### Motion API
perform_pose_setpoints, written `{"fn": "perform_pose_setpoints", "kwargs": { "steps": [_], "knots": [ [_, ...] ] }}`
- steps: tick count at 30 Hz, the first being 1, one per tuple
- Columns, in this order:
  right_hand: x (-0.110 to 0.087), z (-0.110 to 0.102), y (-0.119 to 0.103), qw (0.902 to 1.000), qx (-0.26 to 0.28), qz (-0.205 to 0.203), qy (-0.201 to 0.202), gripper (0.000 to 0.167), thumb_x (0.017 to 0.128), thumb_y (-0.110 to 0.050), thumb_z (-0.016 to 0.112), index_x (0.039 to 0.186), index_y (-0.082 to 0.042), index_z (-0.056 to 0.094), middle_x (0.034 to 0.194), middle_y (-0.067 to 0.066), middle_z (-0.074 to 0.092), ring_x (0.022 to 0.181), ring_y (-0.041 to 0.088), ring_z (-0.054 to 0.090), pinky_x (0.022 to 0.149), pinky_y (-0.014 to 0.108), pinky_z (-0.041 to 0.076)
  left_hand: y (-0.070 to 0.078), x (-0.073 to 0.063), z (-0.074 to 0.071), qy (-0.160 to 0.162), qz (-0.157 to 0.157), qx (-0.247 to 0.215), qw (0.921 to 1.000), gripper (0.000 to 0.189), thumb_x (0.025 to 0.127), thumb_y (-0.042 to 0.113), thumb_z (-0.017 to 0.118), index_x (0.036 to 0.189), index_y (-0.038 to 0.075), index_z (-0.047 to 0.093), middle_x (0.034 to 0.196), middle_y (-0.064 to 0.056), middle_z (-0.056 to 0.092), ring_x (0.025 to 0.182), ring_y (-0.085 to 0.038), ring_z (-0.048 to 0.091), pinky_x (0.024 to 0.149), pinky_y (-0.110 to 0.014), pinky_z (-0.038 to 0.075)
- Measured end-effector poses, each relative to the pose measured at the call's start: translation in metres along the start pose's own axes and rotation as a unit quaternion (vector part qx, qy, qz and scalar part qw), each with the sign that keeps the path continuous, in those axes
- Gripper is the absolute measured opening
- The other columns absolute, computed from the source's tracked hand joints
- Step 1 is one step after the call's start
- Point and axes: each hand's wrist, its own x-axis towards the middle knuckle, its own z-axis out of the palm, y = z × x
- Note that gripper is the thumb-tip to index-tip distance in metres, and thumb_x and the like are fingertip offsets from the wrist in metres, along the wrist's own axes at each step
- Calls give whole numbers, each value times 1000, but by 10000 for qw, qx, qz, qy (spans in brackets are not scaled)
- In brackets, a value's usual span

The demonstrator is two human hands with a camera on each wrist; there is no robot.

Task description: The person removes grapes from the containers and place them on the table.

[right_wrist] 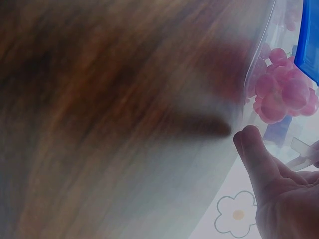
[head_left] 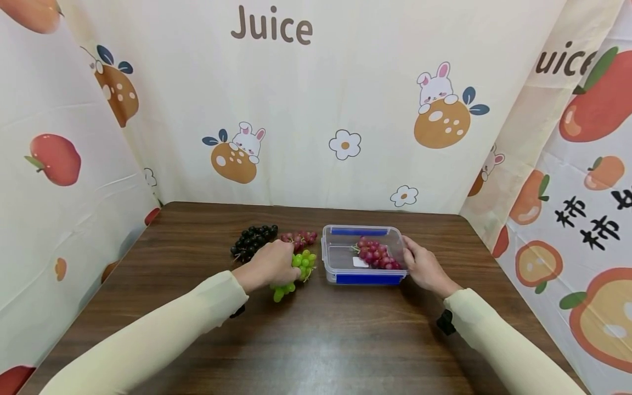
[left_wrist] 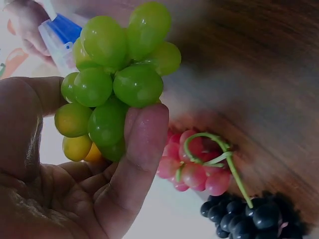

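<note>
My left hand (head_left: 273,264) holds a bunch of green grapes (left_wrist: 114,82) between its fingers, and part of the bunch hangs below the hand in the head view. Just beyond it lie a bunch of black grapes (head_left: 254,241) and a bunch of red grapes (head_left: 299,238) on the table. To the right stands a clear plastic food container (head_left: 338,272) with blue edges. Inside it, towards its right side, lies another bunch of red grapes (head_left: 376,253). My right hand (head_left: 425,266) grips the container's right end, its fingertips (right_wrist: 249,134) at the clear wall.
The brown wooden table (head_left: 316,340) carries all of these things. A fruit-printed cloth (head_left: 306,99) rises behind it and along both sides. A black band (head_left: 446,322) sits at my right wrist.
</note>
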Motion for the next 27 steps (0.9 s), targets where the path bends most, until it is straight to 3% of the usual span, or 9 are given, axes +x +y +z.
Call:
{"fn": "perform_pose_setpoints", "kwargs": {
  "steps": [10,14,17,22,27],
  "knots": [
    [-1,0,1,10000,31,-72,-2,52,110,-16,42,158,3,31,107,21,61,60,19,45,52,30,41,-9,0,8,-116,-44,105,9999,40,90,22,69,59,15,46,42,8,31,38,-8,32,40,-25,29],
    [-1,0,1,9999,-2,-101,42,52,110,-15,42,157,3,33,96,17,59,58,18,43,52,30,40,-12,1,9,-60,-37,198,9998,38,90,25,71,62,14,48,45,6,36,39,-8,34,41,-26,31],
    [-1,0,0,9999,-46,-88,69,52,110,-16,42,157,3,33,94,16,59,60,19,44,53,31,40,-13,1,8,-30,-14,280,9996,30,90,29,73,74,10,56,52,3,45,43,-10,41,44,-28,35],
    [-1,0,0,9999,-80,-77,85,52,109,-16,42,157,3,34,104,21,62,64,21,47,55,32,41,-13,1,5,25,-58,393,9992,37,90,39,75,92,4,61,64,-3,54,49,-13,49,49,-31,42],
    [0,0,1,9999,-63,-61,48,52,110,-16,42,157,3,33,119,26,61,69,22,52,54,32,43,-13,0,3,105,-5,638,9979,40,88,45,74,84,8,60,64,-2,55,51,-14,50,49,-32,42]
  ]
}}
